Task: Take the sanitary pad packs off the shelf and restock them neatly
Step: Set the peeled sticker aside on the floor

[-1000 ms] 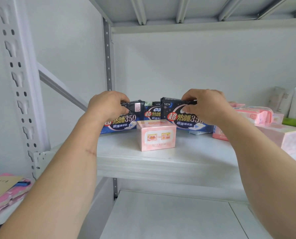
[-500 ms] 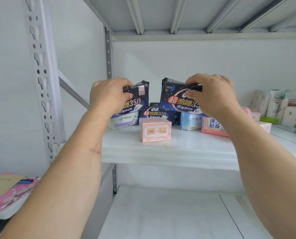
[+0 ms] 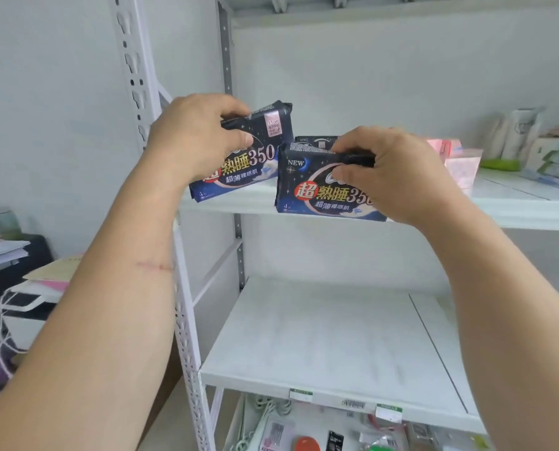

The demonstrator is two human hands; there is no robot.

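My left hand grips the top edge of a dark blue sanitary pad pack marked 350, held in the air in front of the upper shelf. My right hand pinches the top of a second identical dark blue pack, a little lower and to the right. Behind them a third dark pack stays on the shelf, mostly hidden. Pink packs stand on the shelf to the right of my right hand.
White and green packs fill the shelf's far right. The lower shelf board is bare, with price tags on its front edge. Below it lie mixed small goods. A perforated upright post stands left; papers and a desk lie further left.
Both hands have lifted the two dark packs off the shelf and drawn them toward me. The view has pulled back and tilted down, showing the lower shelf.
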